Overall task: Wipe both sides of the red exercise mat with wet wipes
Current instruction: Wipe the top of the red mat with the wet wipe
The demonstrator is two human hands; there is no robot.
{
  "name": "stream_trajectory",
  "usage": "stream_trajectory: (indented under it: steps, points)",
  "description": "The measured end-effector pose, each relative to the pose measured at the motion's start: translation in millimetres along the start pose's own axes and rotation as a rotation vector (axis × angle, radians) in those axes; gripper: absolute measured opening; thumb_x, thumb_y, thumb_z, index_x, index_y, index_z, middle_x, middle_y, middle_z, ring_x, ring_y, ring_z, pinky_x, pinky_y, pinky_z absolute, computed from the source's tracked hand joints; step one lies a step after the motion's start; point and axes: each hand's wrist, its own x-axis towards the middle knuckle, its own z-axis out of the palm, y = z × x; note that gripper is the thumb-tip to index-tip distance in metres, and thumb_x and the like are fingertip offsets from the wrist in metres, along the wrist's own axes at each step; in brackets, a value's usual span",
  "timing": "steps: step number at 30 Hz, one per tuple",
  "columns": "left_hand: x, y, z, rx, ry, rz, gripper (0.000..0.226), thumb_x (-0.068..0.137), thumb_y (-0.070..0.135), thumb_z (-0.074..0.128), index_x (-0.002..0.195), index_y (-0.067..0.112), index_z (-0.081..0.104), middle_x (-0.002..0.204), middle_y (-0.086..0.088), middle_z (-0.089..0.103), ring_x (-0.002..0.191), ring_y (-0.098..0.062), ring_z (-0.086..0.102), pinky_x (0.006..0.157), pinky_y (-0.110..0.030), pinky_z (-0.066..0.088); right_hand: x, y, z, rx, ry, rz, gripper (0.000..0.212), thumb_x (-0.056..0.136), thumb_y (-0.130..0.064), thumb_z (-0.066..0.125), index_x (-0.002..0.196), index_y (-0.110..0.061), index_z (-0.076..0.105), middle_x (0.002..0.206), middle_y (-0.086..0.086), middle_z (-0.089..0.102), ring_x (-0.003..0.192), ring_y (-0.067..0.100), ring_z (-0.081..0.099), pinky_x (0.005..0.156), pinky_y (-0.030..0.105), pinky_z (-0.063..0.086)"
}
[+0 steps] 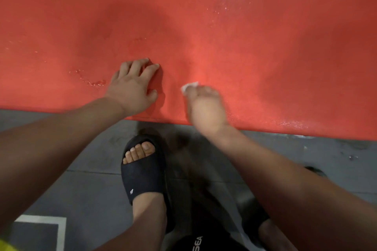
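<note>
Grey floor (91,169) at 6 o'clock, red exercise mat (204,16) at 12; left hand (133,85) presses it, fingers spread, at 9 o'clock of the blurred right hand (204,106) over a wet wipe (190,86), grip unclear

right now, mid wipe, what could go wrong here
Only a corner of the wet wipe shows past the blurred right hand; it could bunch up and skip patches.
Wet beads lie on the red mat beside the left hand pressing it; that hand might slide.
The black sandal stands close to the mat's wet edge; drips could make the floor slick.
</note>
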Motion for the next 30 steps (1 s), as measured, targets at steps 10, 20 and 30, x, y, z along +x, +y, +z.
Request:
stream_trajectory:
  steps: [10, 20, 30]
  points:
    - [-0.6, -2.6, 2.0, 0.011, 0.017, 0.017, 0.075, 0.085, 0.044, 0.061, 0.154, 0.032, 0.032, 0.159, -0.001, 0.03, 0.138, -0.034, 0.03, 0.11, -0.052, 0.035, 39.5, 38.8, -9.7, -0.006, 0.041, 0.299, 0.024, 0.089, -0.018, 0.047, 0.104, -0.013, 0.065, 0.086, 0.013, 0.069, 0.079, 0.035, 0.061, 0.071, 0.04, 0.045]
    - [-1.2, -4.1, 2.6, 0.016, 0.008, 0.015, 0.075, 0.087, 0.043, 0.061, 0.155, 0.032, 0.032, 0.159, 0.0, 0.029, 0.139, -0.034, 0.028, 0.11, -0.054, 0.034, 33.0, 45.1, -8.6, 0.058, -0.079, -0.171, 0.037, 0.078, -0.014, 0.061, 0.113, -0.025, 0.065, 0.095, 0.005, 0.069, 0.089, 0.033, 0.062, 0.075, 0.04, 0.045]
    - [10.0, -0.6, -5.5, 0.044, 0.063, 0.018, 0.063, 0.083, 0.04, 0.064, 0.142, 0.028, 0.047, 0.142, -0.006, 0.043, 0.124, -0.038, 0.04, 0.097, -0.053, 0.04, 8.9, 13.1, 0.0, 0.144, -0.118, -0.392, 0.033, 0.077, -0.01, 0.068, 0.109, -0.018, 0.065, 0.089, 0.002, 0.066, 0.082, 0.028, 0.058, 0.074, 0.037, 0.043]
